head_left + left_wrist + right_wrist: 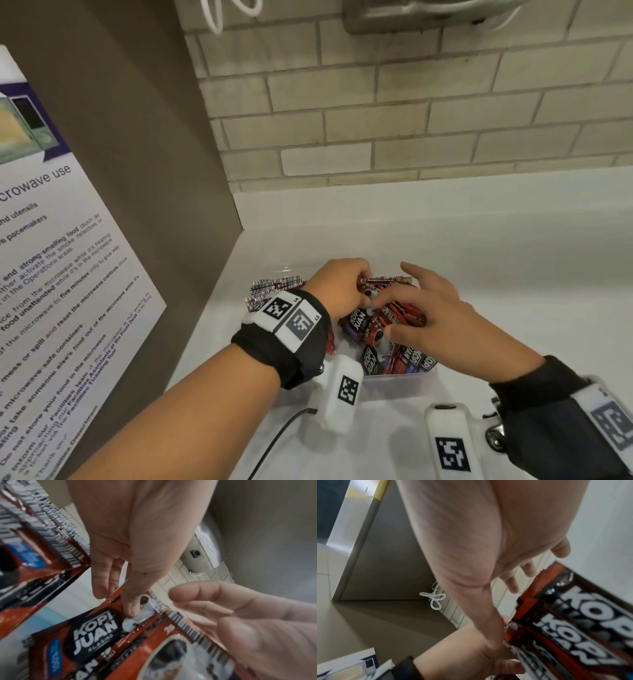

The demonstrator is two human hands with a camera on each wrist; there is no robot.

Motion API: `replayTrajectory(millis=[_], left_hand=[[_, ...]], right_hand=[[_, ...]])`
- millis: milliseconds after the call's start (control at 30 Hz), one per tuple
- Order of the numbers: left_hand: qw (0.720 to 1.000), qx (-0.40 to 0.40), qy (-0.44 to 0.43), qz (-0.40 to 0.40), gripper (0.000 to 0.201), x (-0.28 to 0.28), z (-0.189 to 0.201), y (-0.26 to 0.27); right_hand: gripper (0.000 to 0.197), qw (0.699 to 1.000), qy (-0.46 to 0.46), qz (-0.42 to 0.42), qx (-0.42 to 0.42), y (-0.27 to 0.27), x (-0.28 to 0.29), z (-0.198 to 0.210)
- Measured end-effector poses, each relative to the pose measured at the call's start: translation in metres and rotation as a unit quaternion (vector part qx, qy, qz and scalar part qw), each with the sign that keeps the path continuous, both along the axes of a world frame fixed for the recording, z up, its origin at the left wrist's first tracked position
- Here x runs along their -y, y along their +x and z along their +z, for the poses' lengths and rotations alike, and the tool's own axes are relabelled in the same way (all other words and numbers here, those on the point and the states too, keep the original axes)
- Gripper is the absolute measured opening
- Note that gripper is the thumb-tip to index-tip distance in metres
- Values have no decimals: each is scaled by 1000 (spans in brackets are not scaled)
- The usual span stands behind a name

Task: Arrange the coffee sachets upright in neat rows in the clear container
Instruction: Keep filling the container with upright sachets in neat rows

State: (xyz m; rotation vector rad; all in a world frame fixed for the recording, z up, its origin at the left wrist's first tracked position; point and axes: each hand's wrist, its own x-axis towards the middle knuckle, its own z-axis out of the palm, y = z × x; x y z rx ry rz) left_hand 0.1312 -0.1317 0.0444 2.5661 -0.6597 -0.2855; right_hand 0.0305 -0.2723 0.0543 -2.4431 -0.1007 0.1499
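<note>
A brown panel (130, 144) carrying a microwave notice (58, 274) walls the white desk (479, 260) on the left, with tiled wall (411, 113) behind. The clear container (400, 378) sits near that corner, full of red coffee sachets (376, 346). Left hand (337, 289) pinches a sachet; right hand (424, 308), fingers spread, rests on the heap.
</note>
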Motion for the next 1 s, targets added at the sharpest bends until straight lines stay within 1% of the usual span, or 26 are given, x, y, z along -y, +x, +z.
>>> replayTrajectory(millis=[133, 233, 333, 433, 567, 633, 700, 833, 1000], left_hand=[[1000, 6, -4, -3, 34, -1, 0, 0], [1000, 12, -14, 0, 30, -2, 0, -1], [999, 24, -31, 15, 24, -3, 3, -1], [997, 39, -59, 33, 18, -3, 6, -2], [992, 67, -91, 55, 27, -3, 11, -3], [989, 79, -108, 60, 27, -5, 15, -4], [987, 88, -122, 61, 23, -8, 20, -4], [979, 104, -160, 69, 8, -19, 31, -3], [959, 117, -238, 99, 12, -34, 46, -4]], right_hand=[[38, 998, -45, 34, -39, 3, -3, -7], [40, 997, -53, 27, -51, 4, -3, -9], [38, 996, -64, 13, -54, 5, -3, -10], [37, 996, -76, 5, -52, 6, -2, -11], [37, 995, -88, -1, -51, 7, -1, -10], [36, 994, -91, -2, -53, 6, 0, -9], [36, 994, -90, -1, -56, 6, 0, -8], [32, 994, -93, 1, -57, 6, 1, -7], [30, 993, -99, 2, -58, 7, 0, -6]])
